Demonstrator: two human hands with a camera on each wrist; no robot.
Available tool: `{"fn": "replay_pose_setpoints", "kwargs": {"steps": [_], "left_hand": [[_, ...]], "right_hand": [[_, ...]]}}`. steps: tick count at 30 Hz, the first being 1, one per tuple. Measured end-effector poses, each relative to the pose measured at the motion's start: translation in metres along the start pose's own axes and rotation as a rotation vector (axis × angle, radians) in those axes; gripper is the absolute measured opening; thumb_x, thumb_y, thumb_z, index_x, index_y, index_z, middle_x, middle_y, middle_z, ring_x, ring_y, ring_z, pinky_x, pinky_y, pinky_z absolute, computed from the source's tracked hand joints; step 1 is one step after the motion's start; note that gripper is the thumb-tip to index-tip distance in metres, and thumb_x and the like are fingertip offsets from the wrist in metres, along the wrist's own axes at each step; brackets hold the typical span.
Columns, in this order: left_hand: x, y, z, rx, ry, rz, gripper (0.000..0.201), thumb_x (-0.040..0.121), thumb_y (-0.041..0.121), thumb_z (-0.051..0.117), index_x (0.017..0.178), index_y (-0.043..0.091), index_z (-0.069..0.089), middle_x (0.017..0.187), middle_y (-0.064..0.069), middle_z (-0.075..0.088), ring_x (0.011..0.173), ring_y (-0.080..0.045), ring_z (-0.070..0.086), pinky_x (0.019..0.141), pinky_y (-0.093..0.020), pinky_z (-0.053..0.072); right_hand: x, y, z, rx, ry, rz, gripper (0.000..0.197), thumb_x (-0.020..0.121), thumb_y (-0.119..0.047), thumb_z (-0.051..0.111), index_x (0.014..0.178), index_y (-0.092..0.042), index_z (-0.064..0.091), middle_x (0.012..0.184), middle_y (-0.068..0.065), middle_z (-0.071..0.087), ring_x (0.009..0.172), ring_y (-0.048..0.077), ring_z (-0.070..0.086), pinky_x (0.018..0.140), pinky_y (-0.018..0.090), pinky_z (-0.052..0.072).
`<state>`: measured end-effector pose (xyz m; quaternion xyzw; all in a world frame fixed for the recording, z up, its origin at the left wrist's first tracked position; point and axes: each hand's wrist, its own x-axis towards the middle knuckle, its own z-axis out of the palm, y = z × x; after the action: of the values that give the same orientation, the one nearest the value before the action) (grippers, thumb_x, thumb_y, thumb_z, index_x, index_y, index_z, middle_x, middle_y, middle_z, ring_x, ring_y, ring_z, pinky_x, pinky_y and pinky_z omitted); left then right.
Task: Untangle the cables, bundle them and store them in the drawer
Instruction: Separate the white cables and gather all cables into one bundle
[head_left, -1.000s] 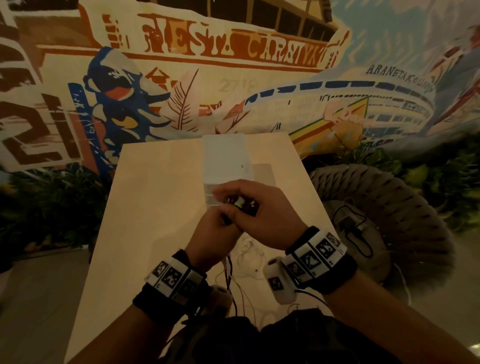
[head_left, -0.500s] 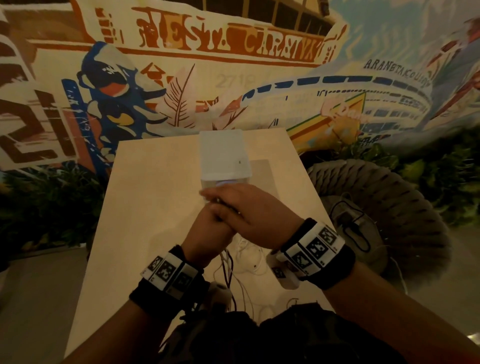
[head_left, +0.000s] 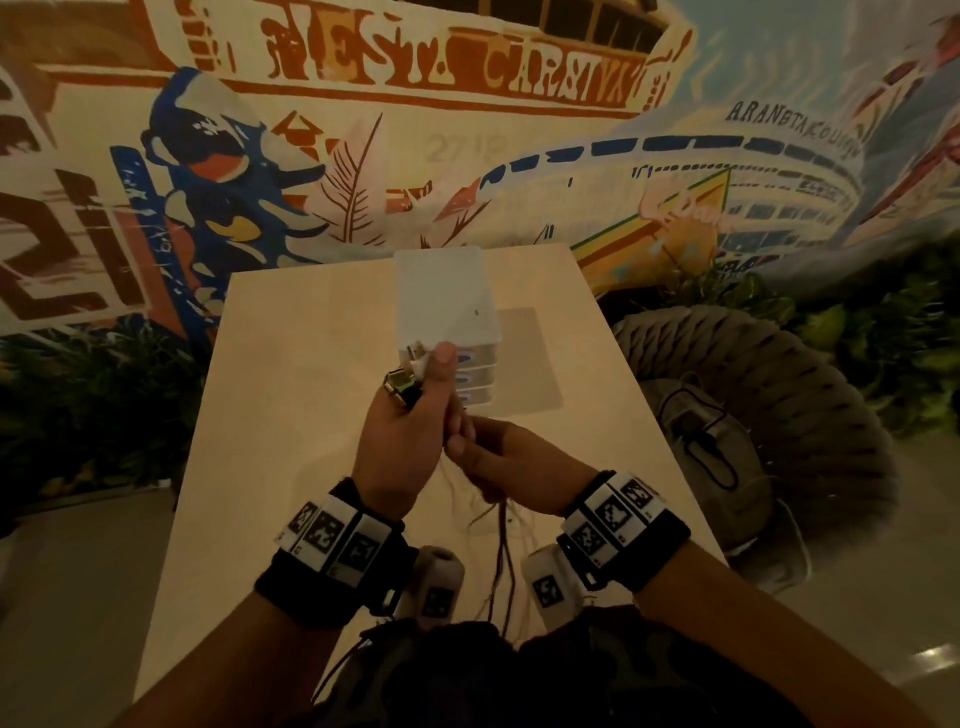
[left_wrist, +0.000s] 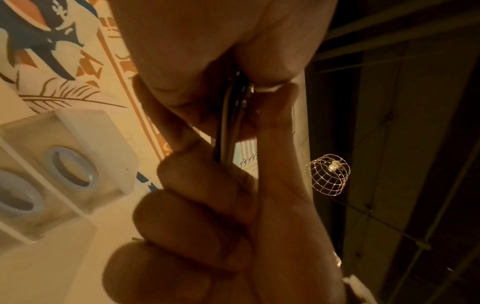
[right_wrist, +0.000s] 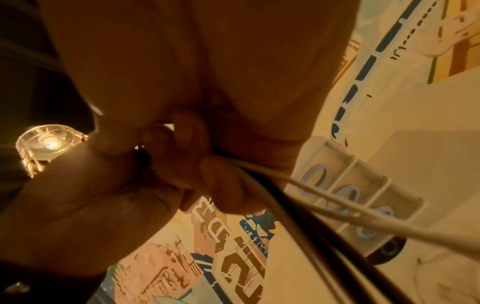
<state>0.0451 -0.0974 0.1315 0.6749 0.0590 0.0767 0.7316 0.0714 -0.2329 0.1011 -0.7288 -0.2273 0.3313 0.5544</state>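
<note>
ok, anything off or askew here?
Nothing damaged or spilled. Left hand grips the plug ends, right hand pinches the cables, which hang loose off the table. The drawers look shut.

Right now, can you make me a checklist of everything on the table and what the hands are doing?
Surface: pale wooden table, bare around the box.
Job's things: white drawer box with three drawers, all closed.
Clutter: nothing seen.
Grips: left hand holds the plug ends upright; right hand pinches the strands just below.
Cables: dark and light cables hang from the hands toward the lap, not bundled yet.
Surroundings: painted mural wall, woven chair with a black cord on its seat, plants.
</note>
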Motion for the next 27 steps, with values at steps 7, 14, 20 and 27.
{"fn": "replay_pose_setpoints", "kwargs": {"steps": [7, 14, 20, 27], "left_hand": [[0.004, -0.026, -0.009, 0.167, -0.104, 0.018, 0.025, 0.087, 0.022, 0.075, 0.085, 0.000, 0.063, 0.079, -0.010, 0.074, 0.075, -0.031, 0.072, 0.064, -0.045, 0.061], [0.001, -0.024, -0.008, 0.063, -0.246, -0.199, 0.047, 0.101, 0.035, 0.052, 0.075, -0.005, 0.055, 0.088, -0.012, 0.077, 0.079, -0.034, 0.073, 0.072, -0.049, 0.058], [0.016, -0.019, -0.022, -0.201, -0.233, -0.139, 0.030, 0.105, 0.028, 0.043, 0.091, 0.015, 0.066, 0.057, -0.004, 0.028, 0.047, -0.019, 0.042, 0.057, -0.034, 0.047], [0.017, -0.026, -0.031, -0.224, -0.264, -0.162, 0.009, 0.097, 0.023, 0.064, 0.092, 0.026, 0.070, 0.068, -0.010, 0.011, 0.047, -0.015, 0.012, 0.046, -0.025, 0.020]], "right_hand": [[-0.009, 0.007, 0.001, -0.396, 0.071, -0.040, 0.035, 0.106, -0.037, 0.039, 0.075, -0.036, 0.055, 0.078, -0.013, 0.056, 0.072, -0.001, 0.052, 0.076, 0.024, 0.042], [-0.013, 0.016, 0.003, -0.447, 0.107, -0.062, 0.033, 0.105, -0.038, 0.043, 0.078, -0.026, 0.056, 0.076, -0.009, 0.056, 0.064, -0.003, 0.052, 0.066, 0.012, 0.039], [-0.025, 0.059, 0.001, -0.319, 0.113, 0.137, 0.030, 0.100, -0.054, 0.044, 0.082, -0.032, 0.053, 0.063, -0.002, 0.057, 0.056, 0.009, 0.055, 0.064, 0.027, 0.047], [-0.058, 0.133, 0.005, -0.254, 0.051, 0.385, 0.044, 0.094, -0.060, 0.053, 0.074, -0.021, 0.052, 0.062, -0.001, 0.060, 0.057, 0.010, 0.061, 0.065, 0.025, 0.052]]}}
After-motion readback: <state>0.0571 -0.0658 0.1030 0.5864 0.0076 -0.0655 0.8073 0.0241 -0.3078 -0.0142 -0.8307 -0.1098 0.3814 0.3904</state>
